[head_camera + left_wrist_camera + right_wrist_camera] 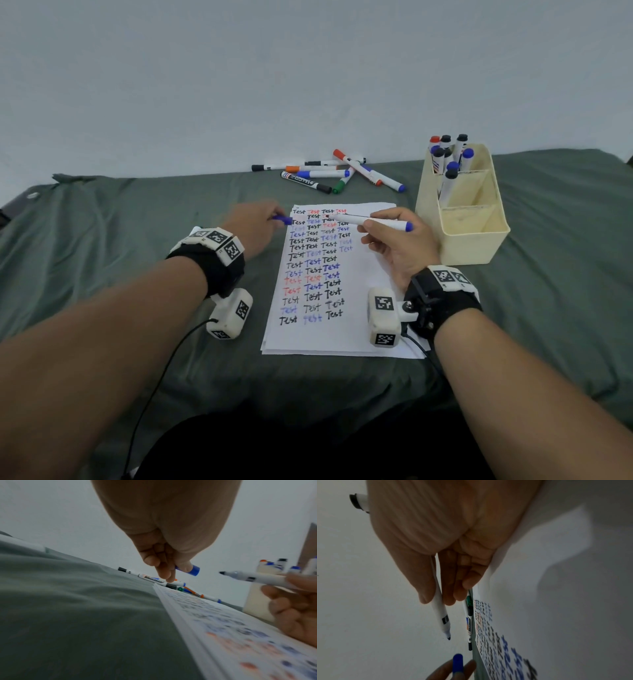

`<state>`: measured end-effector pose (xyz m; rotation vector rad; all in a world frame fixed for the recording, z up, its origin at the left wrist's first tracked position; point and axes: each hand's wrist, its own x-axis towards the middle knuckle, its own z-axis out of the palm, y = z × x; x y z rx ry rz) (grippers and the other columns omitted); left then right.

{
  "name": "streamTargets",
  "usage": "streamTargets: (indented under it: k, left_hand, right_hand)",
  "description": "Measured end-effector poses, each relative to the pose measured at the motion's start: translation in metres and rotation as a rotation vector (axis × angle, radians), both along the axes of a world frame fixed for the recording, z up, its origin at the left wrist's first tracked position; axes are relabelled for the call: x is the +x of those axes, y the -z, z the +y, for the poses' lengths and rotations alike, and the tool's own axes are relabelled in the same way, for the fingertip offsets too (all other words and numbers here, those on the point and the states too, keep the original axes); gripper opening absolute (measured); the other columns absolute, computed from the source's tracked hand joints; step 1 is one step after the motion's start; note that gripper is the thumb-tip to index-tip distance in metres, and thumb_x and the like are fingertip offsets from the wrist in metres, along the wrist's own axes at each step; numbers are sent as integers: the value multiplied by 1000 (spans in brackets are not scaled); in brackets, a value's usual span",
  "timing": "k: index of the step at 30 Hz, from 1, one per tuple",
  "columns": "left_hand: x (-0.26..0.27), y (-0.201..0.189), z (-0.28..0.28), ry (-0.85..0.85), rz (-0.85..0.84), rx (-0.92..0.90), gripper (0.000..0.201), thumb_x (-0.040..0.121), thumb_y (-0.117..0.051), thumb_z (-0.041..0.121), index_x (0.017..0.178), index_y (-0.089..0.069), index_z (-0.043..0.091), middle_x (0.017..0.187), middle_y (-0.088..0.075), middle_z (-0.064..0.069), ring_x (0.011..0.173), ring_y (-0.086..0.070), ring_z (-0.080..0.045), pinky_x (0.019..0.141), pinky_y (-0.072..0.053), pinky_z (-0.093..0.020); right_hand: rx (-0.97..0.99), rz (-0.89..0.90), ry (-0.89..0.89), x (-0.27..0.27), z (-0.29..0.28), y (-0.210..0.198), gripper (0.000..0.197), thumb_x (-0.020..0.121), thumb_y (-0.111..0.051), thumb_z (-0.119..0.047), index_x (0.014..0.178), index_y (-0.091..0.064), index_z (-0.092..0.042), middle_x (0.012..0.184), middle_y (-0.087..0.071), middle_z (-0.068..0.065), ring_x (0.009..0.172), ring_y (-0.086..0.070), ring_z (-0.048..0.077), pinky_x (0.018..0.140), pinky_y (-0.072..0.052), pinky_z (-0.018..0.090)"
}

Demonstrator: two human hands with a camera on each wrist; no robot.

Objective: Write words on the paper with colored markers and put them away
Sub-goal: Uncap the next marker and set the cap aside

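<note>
The white paper [325, 332], covered in rows of "Test" in black, blue and red, lies on the green cloth. My right hand [371, 228] holds an uncapped white marker [380, 223] with a blue end above the paper's top, its tip pointing left. My left hand [274, 219] pinches the blue cap [283, 219] just left of that tip, a small gap between them. The left wrist view shows the cap [193, 570] facing the marker [257, 578]. In the right wrist view the marker [439, 612] points down at the cap [458, 662].
A cream organizer [479, 236] stands right of the paper, with several capped markers [448, 154] upright in its back compartments. Several loose markers [325, 173] lie in a pile beyond the paper near the wall. Green cloth [137, 240] covers the table.
</note>
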<state>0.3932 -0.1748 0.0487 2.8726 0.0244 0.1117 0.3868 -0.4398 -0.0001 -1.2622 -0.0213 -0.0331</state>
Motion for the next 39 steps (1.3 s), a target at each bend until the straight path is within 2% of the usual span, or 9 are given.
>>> streamTargets:
  k: [10, 15, 22, 26, 28, 30, 32, 34, 39]
  left_hand:
    - [0, -3, -56, 184, 36, -158, 10, 100, -54, 29, 104, -58, 36, 93, -66, 8, 77, -65, -15, 65, -53, -31]
    - [1, -4, -64, 197, 22, -106, 11, 100, -53, 21, 105, -59, 28, 86, -63, 9, 66, -54, -8, 52, -35, -22]
    - [-1, 4, -64, 205, 17, -47, 14, 102, -49, 15, 110, -59, 20, 90, -66, 1, 69, -52, -7, 54, -36, -19]
    - [-6, 5, -58, 244, 99, -31, 14, 102, -49, 28, 113, -58, 26, 91, -68, 4, 69, -57, -5, 56, -42, -22]
    - [-8, 6, -51, 294, 91, 101, 32, 96, -53, 49, 122, -52, 31, 110, -67, 4, 87, -61, -9, 72, -49, -28]
    - [-8, 15, -38, 290, 122, 272, 79, 82, -49, 77, 145, -34, 32, 147, -46, -2, 128, -47, -22, 101, -44, -43]
    - [-11, 26, -26, 203, 276, 369, 111, 65, -32, 98, 154, -2, 39, 165, -6, -5, 150, -14, -31, 116, -23, -55]
    - [-13, 38, -18, 140, 435, 357, 116, 55, -19, 104, 150, 17, 47, 164, 18, -7, 151, 9, -33, 117, -8, -60]
    - [-8, 45, -17, 121, 496, 283, 122, 48, -20, 105, 149, 19, 48, 162, 24, -10, 149, 18, -37, 116, 0, -61]
  right_hand:
    - [-15, -10, -30, -2, 1, 1, 16, 71, -86, -18, 83, -77, -21, 88, -77, 20, 70, -71, 26, 63, -53, 30]
    - [-17, -19, -16, -2, 0, 0, 15, 70, -86, -19, 81, -78, -24, 87, -77, 20, 72, -71, 28, 65, -53, 33]
    - [-138, -39, -32, -2, 1, 1, 19, 71, -87, -25, 86, -77, -21, 84, -78, 13, 70, -73, 22, 62, -55, 26]
    - [-162, -42, -36, -1, 1, 1, 11, 75, -84, -22, 81, -75, -20, 80, -77, 14, 66, -69, 21, 59, -53, 27]
    - [-192, -39, -9, 0, 2, 1, 8, 73, -82, -22, 76, -74, -23, 75, -75, 12, 63, -66, 18, 57, -52, 27]
    - [-217, -36, 27, 1, 2, 1, 7, 71, -80, -22, 73, -74, -25, 69, -73, 7, 60, -63, 14, 56, -50, 26]
    - [-221, -34, 53, 2, 1, 1, 9, 70, -81, -20, 71, -73, -26, 66, -70, 3, 57, -60, 10, 54, -49, 25]
    - [-233, -32, 69, 2, 0, 1, 10, 69, -82, -21, 73, -74, -26, 65, -69, 0, 55, -57, 9, 55, -48, 25]
    - [-203, -5, 62, 0, 2, -1, 18, 69, -86, -19, 81, -79, -31, 72, -73, -5, 60, -60, 5, 60, -51, 24]
